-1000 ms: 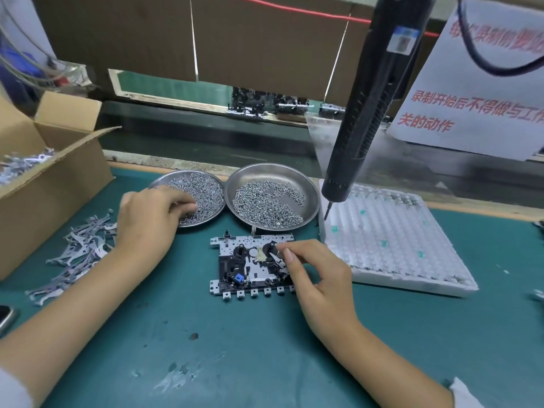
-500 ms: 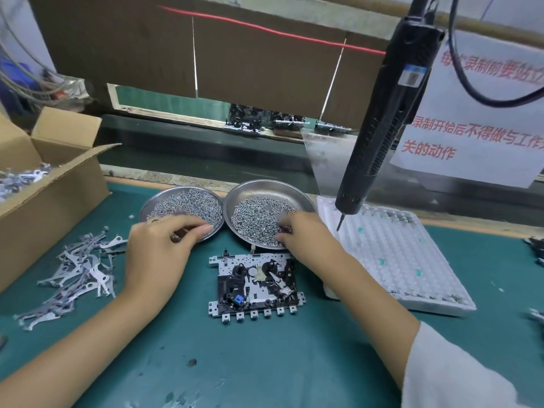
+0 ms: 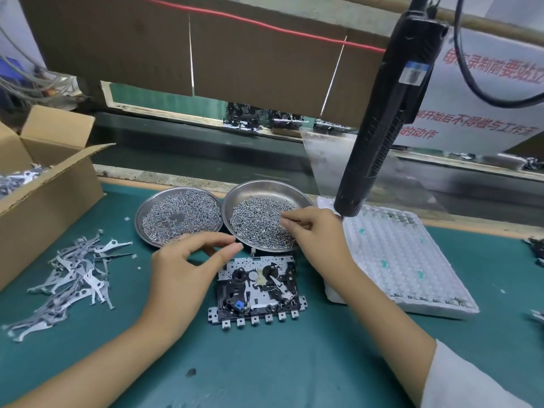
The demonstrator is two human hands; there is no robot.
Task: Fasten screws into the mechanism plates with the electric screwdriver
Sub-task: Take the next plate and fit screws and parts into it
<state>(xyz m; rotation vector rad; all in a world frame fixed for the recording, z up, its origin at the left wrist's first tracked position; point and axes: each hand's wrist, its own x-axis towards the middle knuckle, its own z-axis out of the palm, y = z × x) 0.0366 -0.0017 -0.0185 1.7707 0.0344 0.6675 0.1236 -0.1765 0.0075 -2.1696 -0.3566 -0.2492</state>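
Observation:
A black-and-white mechanism plate (image 3: 259, 290) lies flat on the green mat in front of me. Behind it stand two steel dishes of small screws, the left dish (image 3: 141, 219) and the right dish (image 3: 265, 188). My left hand (image 3: 182, 278) hovers just left of the plate, thumb and forefinger close together near its top left corner; whether they hold a screw is too small to see. My right hand (image 3: 315, 234) reaches into the right dish, its fingertips pinched on a screw in the pile. The black electric screwdriver (image 3: 382, 119) hangs free above the right hand, untouched.
A white foam tray (image 3: 397, 260) lies to the right of the plate. At the left are a pile of thin metal levers (image 3: 73, 275) and an open cardboard box (image 3: 50, 195). A dark conveyor (image 3: 206, 154) with more mechanisms runs behind the mat.
My right hand left the plate and went up into the right dish. My left hand came out of the left dish and moved toward the plate. The view shifted downward.

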